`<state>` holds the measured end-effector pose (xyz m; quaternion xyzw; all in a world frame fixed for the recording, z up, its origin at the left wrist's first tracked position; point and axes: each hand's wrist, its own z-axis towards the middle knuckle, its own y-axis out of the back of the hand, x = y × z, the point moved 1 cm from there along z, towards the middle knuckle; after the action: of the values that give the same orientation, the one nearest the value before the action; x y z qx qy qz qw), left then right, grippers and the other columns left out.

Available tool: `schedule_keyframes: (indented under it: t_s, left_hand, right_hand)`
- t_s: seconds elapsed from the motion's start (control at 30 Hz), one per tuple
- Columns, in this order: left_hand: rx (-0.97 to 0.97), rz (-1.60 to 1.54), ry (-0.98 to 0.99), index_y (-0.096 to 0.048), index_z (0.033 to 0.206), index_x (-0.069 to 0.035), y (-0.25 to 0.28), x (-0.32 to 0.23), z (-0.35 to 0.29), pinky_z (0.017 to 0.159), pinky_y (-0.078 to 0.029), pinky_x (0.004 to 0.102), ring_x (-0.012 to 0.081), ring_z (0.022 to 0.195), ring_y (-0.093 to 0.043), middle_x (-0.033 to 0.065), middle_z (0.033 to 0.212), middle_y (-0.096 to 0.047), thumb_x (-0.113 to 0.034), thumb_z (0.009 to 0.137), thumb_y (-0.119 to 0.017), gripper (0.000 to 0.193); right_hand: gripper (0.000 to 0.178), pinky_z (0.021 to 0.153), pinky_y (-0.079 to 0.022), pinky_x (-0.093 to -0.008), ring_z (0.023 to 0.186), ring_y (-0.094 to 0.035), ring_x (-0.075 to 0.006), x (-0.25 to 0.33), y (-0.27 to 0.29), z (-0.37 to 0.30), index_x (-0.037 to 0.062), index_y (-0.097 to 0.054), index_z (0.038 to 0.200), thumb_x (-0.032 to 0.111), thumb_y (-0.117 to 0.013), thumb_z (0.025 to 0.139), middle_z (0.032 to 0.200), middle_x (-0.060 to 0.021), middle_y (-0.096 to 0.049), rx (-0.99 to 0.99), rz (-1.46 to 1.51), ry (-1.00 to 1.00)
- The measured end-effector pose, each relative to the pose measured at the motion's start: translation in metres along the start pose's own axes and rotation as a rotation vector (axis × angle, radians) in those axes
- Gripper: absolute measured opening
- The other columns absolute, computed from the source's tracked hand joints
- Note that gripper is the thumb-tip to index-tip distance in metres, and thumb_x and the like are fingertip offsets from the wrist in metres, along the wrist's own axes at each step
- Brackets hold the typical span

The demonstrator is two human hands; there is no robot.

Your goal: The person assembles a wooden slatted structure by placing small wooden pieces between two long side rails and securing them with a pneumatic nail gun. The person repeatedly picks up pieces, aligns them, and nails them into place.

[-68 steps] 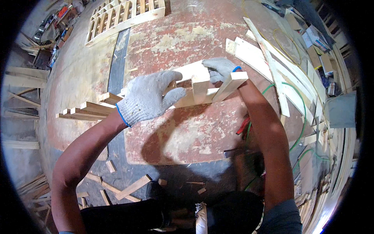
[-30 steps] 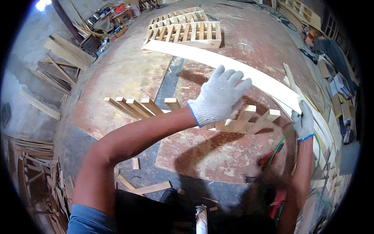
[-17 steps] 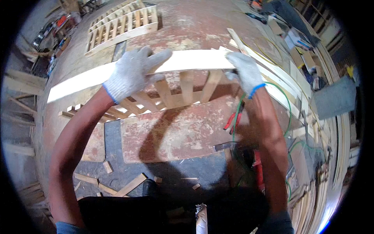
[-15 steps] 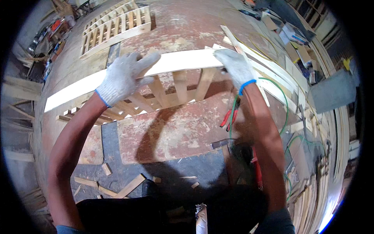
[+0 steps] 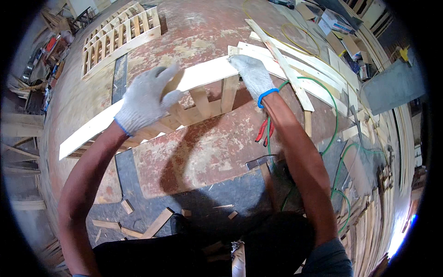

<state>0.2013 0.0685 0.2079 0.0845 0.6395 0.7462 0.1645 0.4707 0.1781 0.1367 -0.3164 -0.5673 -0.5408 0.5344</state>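
Observation:
A long pale wooden plank point(image 5: 203, 75) lies along the top of a slatted wooden frame point(image 5: 203, 104) in the middle of the floor. My left hand point(image 5: 146, 96), in a white knit glove, is over the plank left of its middle, with thumb and fingers spread apart. At the plank's right end, my gloved right hand point(image 5: 251, 74) has its fingers curled over the edge and grips it. Several upright slats show beneath the plank; my left hand and forearm hide part of the frame.
Red-handled pliers point(image 5: 264, 131) and a hammer point(image 5: 260, 161) lie near my right forearm. A green hose point(image 5: 336, 124) loops at the right beside loose planks point(image 5: 300, 69). A finished-looking slatted crate point(image 5: 122, 39) stands far left. Wood offcuts point(image 5: 158, 222) litter the near floor.
The plank's right end has shifted left and its left end has swung nearer to me. My right hand moved left with it, while my left hand's fingers spread wider.

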Motion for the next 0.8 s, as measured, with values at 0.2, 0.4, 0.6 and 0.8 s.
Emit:
schedule_keyframes:
  t_s: [0.2, 0.4, 0.6, 0.8]
  left_hand:
    - [0.001, -0.088, 0.044, -0.050, 0.149, -0.015, -0.026, -0.054, 0.057, 0.096, -0.049, 0.0483, 0.0396, 0.112, -0.061, 0.0209, 0.133, -0.057, -0.047, 0.099, -0.059, 0.059]
    - [-0.033, -0.035, 0.030, -0.054, 0.146, -0.017, -0.033, -0.049, 0.059, 0.090, -0.051, 0.0484, 0.0391, 0.106, -0.062, 0.0193, 0.127, -0.060, -0.046, 0.100, -0.057, 0.054]
    - [-0.045, 0.009, 0.024, -0.054, 0.146, -0.017, -0.034, -0.057, 0.059, 0.091, -0.051, 0.0494, 0.0406, 0.107, -0.063, 0.0198, 0.126, -0.061, -0.044, 0.099, -0.060, 0.055]
    - [-0.079, 0.007, 0.002, -0.053, 0.145, -0.017, -0.037, -0.054, 0.061, 0.089, -0.052, 0.0500, 0.0395, 0.105, -0.064, 0.0196, 0.122, -0.062, -0.040, 0.098, -0.061, 0.053]
  right_hand:
    - [0.042, 0.092, -0.051, -0.0326, 0.103, -0.065, -0.0186, -0.014, 0.010, 0.003, -0.0026, -0.066, 0.126, 0.031, -0.060, 0.100, 0.117, -0.0115, -0.071, 0.022, -0.109, 0.078]
    - [0.042, 0.095, -0.051, -0.0325, 0.110, -0.065, -0.0191, -0.028, 0.009, -0.028, -0.0033, -0.064, 0.126, 0.025, -0.061, 0.096, 0.119, -0.0133, -0.070, -0.077, 0.186, -0.060]
    - [0.048, 0.089, -0.054, -0.0426, 0.102, -0.070, -0.0351, -0.039, -0.025, -0.040, -0.0022, -0.062, 0.118, 0.032, -0.072, 0.086, 0.108, -0.0196, -0.072, -0.070, -0.030, 0.009]
    - [0.061, 0.083, -0.054, -0.0512, 0.098, -0.068, -0.0435, -0.031, -0.046, -0.034, -0.0019, -0.057, 0.110, 0.044, -0.081, 0.077, 0.100, -0.0263, -0.069, -0.205, -0.373, -0.124]
